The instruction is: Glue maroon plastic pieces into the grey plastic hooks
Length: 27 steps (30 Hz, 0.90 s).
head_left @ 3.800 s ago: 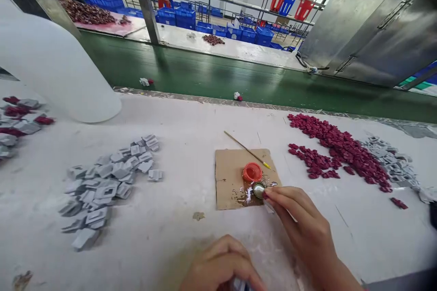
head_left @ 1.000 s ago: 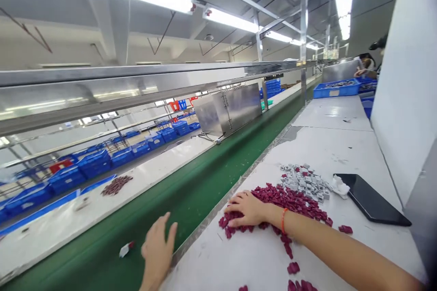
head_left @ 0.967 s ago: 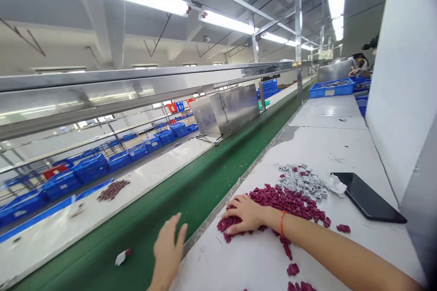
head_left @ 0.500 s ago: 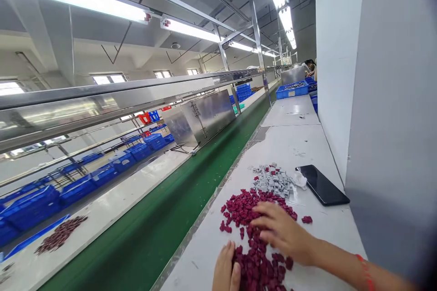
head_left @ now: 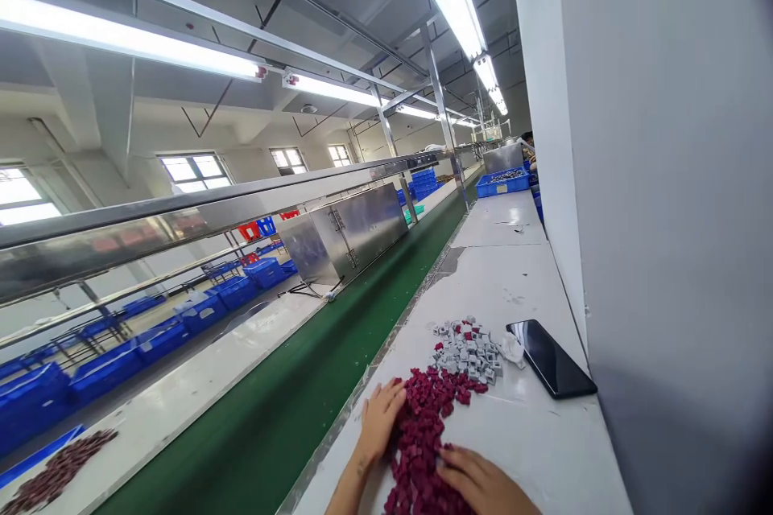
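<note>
Loose maroon pieces [head_left: 416, 451] are lying in a long, narrow heap on the white bench [head_left: 525, 442], running between the person's two hands and touching both. Since half a second ago, the heap's far end is losing its wide spread and its near end is lengthening into a continuous band; this is leaving the pieces closer together, which suggests gathering. The left hand [head_left: 382, 417] is now reaching farther along the heap, its grip lying flat and unclosed against the left edge, apparently holding nothing. The right hand [head_left: 477, 479], now resting lower, is bordering the right edge with fingers loosely bent; whether its grip is keeping hold of any piece, one cannot tell.

Just beyond, grey pieces [head_left: 468, 350] are adjoining the heap, with a few maroon ones sitting among them. A white wad [head_left: 512, 348] is lying beside a black phone-like slab [head_left: 552, 358] to the right. To the left, a green belt [head_left: 295, 394] is running alongside the bench, and farther off a blue tray [head_left: 501, 188] is standing filled with small parts.
</note>
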Available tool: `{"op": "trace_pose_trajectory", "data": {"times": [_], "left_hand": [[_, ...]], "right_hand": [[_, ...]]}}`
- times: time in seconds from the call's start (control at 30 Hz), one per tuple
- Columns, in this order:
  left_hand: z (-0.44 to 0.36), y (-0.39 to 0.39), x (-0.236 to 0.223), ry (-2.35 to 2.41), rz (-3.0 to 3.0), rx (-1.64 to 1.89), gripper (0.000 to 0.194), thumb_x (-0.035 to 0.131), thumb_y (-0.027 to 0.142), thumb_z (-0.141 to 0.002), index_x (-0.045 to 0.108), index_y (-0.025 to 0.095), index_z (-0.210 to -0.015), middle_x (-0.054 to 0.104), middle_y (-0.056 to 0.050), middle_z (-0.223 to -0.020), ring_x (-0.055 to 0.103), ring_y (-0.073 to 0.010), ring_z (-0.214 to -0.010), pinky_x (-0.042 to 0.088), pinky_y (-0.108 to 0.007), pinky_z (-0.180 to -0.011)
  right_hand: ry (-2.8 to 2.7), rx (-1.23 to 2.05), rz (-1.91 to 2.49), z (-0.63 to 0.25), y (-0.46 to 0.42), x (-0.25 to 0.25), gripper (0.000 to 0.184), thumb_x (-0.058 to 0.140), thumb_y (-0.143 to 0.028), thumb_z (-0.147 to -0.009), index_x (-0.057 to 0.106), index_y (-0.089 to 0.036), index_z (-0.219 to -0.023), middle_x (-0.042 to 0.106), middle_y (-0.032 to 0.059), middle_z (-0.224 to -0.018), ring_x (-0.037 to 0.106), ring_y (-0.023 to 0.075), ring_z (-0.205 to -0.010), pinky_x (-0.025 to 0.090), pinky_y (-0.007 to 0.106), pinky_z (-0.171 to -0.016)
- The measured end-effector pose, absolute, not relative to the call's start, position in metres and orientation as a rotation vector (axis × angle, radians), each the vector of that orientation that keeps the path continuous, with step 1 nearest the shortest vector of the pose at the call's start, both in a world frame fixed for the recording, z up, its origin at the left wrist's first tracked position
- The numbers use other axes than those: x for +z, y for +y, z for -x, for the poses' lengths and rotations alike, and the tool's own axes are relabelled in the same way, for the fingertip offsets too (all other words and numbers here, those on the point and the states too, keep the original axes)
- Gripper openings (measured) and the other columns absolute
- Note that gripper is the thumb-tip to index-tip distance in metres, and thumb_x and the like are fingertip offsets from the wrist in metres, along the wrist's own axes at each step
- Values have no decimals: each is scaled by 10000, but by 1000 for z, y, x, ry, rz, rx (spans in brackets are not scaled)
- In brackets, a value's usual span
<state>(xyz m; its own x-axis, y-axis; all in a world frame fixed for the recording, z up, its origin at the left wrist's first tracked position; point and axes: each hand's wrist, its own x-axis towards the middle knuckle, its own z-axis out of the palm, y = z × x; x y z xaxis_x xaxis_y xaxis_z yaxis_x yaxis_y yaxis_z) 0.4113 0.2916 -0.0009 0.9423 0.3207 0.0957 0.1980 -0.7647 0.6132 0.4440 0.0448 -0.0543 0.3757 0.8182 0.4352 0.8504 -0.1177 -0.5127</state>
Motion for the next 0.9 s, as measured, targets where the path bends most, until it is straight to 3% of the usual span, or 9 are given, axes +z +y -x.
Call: {"op": "trace_pose_trajectory", "data": {"times": [0.07, 0.2, 0.4, 0.47, 0.63, 0.77, 0.9], "left_hand": [[-405, 286, -6, 310, -2435, 243, 289, 612, 330, -970, 636, 181, -1216, 602, -102, -1353, 567, -288, -1253, 447, -551, -1060], [-379, 280, -14, 227, -2373, 211, 221, 591, 339, -981, 683, 182, -1106, 640, -92, -1306, 565, -272, -1260, 419, -540, -1090], [-374, 278, -8, 186, -2303, 209, 254, 579, 378, -987, 687, 148, -972, 718, -51, -1014, 683, -219, -993, 535, -450, -931], [-389, 279, -6, 225, -2288, 287, 262, 580, 382, -986, 668, 145, -1051, 703, -59, -1053, 681, -220, -974, 548, -443, -898], [-443, 281, -6, 246, -2284, 391, 327, 615, 336, -967, 604, 176, -1252, 591, -109, -1348, 596, -281, -1197, 497, -525, -1001], [-466, 272, -11, 157, -2318, 315, 283, 610, 332, -972, 628, 176, -1207, 633, -98, -1278, 635, -254, -1123, 528, -490, -962], [-460, 260, -14, 56, -2347, 259, 236, 593, 342, -982, 655, 174, -1136, 669, -85, -1197, 656, -229, -1058, 537, -461, -941]], "right_hand": [[-1418, -45, 1905, -448, 46, -54, 474, 564, -644, -915, 706, -306, -1216, 645, 55, -1302, 625, 260, -1199, 528, 358, -1036], [-1171, -64, 1970, -478, 44, -40, 561, 313, -575, -1034, 621, -206, -1324, 516, 144, -1440, 454, 311, -1368, 378, 543, -1150], [-1140, 13, 1988, -537, 50, -36, 458, 412, -501, -1045, 563, -186, -1342, 571, 129, -1361, 491, 275, -1323, 354, 564, -1141], [-1122, 10, 1993, -551, 52, -39, 430, 458, -482, -1037, 558, -189, -1336, 565, 119, -1362, 471, 279, -1340, 328, 576, -1149], [-1126, -16, 1977, -559, 50, -36, 415, 424, -482, -1047, 575, -191, -1302, 568, 111, -1346, 456, 276, -1344, 294, 575, -1159], [-1236, 40, 1925, -549, 49, -30, 470, 333, -523, -1061, 605, -198, -1266, 610, 102, -1289, 534, 242, -1258, 342, 532, -1134], [-1184, 116, 1950, -547, 55, -32, 551, 286, -566, -1056, 539, -182, -1359, 587, 126, -1332, 530, 261, -1274, 367, 548, -1113]]}}
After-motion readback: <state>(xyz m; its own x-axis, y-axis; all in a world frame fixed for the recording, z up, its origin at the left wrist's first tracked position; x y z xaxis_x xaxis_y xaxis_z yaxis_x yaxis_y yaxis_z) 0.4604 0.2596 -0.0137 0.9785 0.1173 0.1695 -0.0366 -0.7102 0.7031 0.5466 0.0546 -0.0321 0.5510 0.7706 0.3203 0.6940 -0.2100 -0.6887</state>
